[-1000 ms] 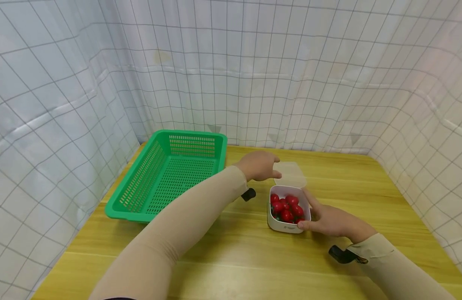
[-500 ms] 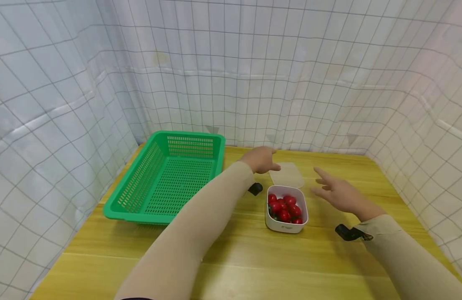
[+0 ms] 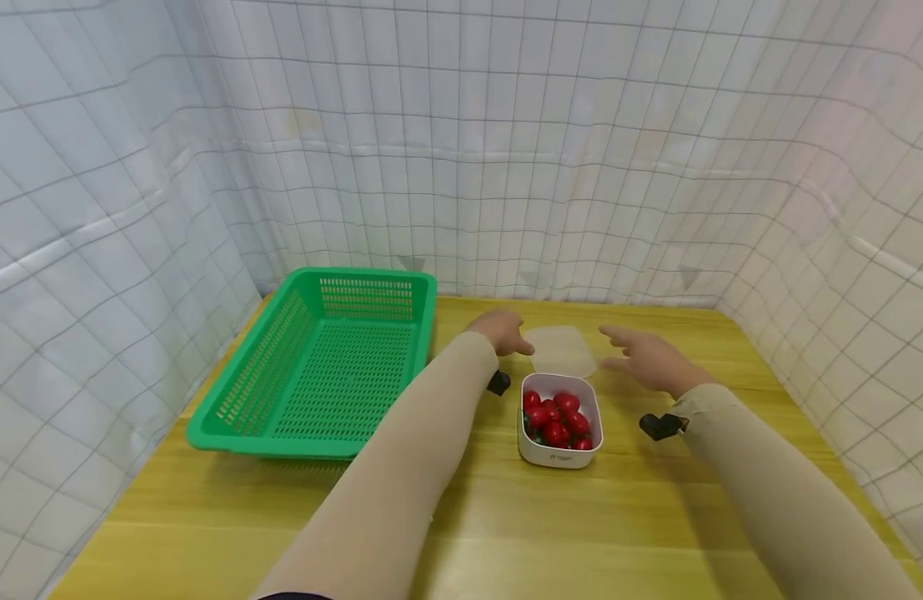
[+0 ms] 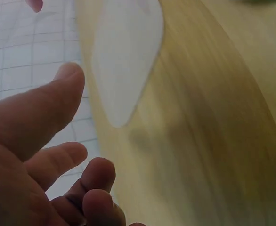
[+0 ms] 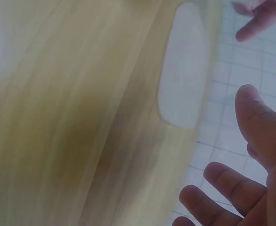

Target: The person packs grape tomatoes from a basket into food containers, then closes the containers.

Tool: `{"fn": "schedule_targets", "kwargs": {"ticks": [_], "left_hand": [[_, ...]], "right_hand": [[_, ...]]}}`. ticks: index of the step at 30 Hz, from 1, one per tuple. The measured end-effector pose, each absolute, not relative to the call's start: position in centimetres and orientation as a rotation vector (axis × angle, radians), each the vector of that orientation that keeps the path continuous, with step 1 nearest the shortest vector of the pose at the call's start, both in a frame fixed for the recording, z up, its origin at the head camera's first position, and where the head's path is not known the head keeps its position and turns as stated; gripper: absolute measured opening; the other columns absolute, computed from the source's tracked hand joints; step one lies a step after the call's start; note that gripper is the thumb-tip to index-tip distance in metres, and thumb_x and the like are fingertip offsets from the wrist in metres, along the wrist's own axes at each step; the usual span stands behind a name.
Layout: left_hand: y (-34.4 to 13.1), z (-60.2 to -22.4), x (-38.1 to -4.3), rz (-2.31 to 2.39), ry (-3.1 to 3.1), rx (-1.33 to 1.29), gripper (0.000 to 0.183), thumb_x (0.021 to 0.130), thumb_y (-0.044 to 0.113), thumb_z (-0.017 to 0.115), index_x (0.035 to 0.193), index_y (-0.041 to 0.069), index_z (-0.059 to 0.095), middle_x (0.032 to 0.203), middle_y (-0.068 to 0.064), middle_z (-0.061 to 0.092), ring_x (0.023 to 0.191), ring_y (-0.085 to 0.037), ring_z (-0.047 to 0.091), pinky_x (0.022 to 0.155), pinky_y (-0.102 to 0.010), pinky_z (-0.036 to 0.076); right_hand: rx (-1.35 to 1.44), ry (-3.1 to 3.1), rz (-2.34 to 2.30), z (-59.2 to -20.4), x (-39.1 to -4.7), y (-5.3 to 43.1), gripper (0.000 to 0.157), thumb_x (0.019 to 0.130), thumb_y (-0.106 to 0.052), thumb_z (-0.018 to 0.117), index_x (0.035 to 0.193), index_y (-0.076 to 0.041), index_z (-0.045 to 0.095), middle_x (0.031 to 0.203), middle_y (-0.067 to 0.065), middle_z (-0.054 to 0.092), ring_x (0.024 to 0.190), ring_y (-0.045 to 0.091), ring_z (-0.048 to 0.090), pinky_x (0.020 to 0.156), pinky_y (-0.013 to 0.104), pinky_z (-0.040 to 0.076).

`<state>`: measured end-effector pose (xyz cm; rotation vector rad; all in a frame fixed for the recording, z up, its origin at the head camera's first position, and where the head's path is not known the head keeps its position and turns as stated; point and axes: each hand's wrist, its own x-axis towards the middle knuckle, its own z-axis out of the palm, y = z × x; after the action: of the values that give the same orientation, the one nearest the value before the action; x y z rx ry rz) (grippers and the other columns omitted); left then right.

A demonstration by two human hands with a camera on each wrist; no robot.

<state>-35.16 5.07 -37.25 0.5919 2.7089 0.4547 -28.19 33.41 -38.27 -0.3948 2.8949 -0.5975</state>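
Note:
A translucent lid (image 3: 561,351) lies flat on the table, just behind a white square container (image 3: 557,457) of small red tomatoes (image 3: 555,433). At the lid's left edge my left hand (image 3: 500,331) hovers with thumb and fingers spread apart. My right hand (image 3: 649,360) hangs off the lid's right side, its fingers extended. Both wrist views show the lid (image 4: 126,61) apart from the hands, and neither my left hand (image 4: 39,141) nor my right hand (image 5: 251,169) holds anything.
A green perforated basket (image 3: 423,333) stands on the left of the wooden table (image 3: 529,533), partly behind my left sleeve. White grid-patterned curtains (image 3: 491,158) enclose the table at the back and sides.
My right hand has let go of the container's right side and moved back beside the lid. My left hand stays by the lid's left edge. The whole head view has shifted slightly.

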Motion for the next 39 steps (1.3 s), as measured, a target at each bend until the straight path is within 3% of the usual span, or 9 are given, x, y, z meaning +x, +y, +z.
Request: {"fn": "schedule_targets", "kwargs": {"ticks": [7,13,20,26,34,39], "left_hand": [[5.5,-39.5,-36.1,0.325,2.665,0.583,0.059,0.095,0.049,0.075,0.137,0.008,0.069,0.139,-0.007,0.069,0.124,-0.023,0.064,0.111,-0.036,0.051],[5.8,-40.7,-35.9,0.291,2.662,0.626,0.051,0.094,0.049,0.076,0.125,0.008,0.073,0.121,-0.005,0.072,0.104,-0.020,0.063,0.097,-0.033,0.054],[6.2,-41.3,-36.1,0.388,2.668,0.614,0.059,0.089,0.048,0.082,0.134,0.012,0.069,0.137,-0.004,0.070,0.118,-0.019,0.065,0.108,-0.035,0.052],[6.6,-41.7,-36.5,0.430,2.663,0.603,0.058,0.087,0.046,0.084,0.133,0.013,0.069,0.133,-0.004,0.071,0.114,-0.020,0.064,0.107,-0.036,0.053],[6.6,-41.6,-36.0,0.427,2.697,0.625,0.057,0.093,0.046,0.078,0.137,0.011,0.066,0.134,-0.005,0.070,0.118,-0.021,0.064,0.110,-0.036,0.050],[6.4,-41.4,-35.8,0.491,2.700,0.646,0.052,0.092,0.041,0.080,0.130,0.009,0.066,0.122,-0.007,0.071,0.107,-0.022,0.062,0.103,-0.035,0.052]], "right_hand": [[-0.375,2.868,-0.527,-39.4,-29.9,32.9,0.068,0.105,-0.029,0.065,0.163,-0.007,0.038,0.151,0.031,0.055,0.141,0.052,0.050,0.118,0.068,0.036],[-0.381,2.862,-0.462,-40.6,-30.9,32.3,0.067,0.103,-0.029,0.066,0.162,-0.010,0.041,0.149,0.028,0.059,0.139,0.048,0.054,0.118,0.064,0.040],[-0.346,2.826,-0.488,-41.2,-31.3,31.8,0.066,0.102,-0.022,0.064,0.162,-0.009,0.041,0.143,0.026,0.063,0.137,0.046,0.057,0.118,0.063,0.040],[-0.327,2.835,-0.503,-41.6,-31.4,32.1,0.068,0.099,-0.021,0.066,0.161,-0.006,0.042,0.143,0.026,0.063,0.136,0.045,0.057,0.118,0.062,0.041],[-0.304,2.861,-0.575,-42.3,-31.7,32.1,0.067,0.096,-0.019,0.065,0.158,-0.001,0.046,0.140,0.027,0.065,0.132,0.043,0.061,0.113,0.059,0.047],[-0.263,2.848,-0.625,-42.4,-31.7,31.9,0.067,0.097,-0.019,0.065,0.158,-0.001,0.045,0.142,0.027,0.064,0.134,0.043,0.061,0.113,0.058,0.047]]}}
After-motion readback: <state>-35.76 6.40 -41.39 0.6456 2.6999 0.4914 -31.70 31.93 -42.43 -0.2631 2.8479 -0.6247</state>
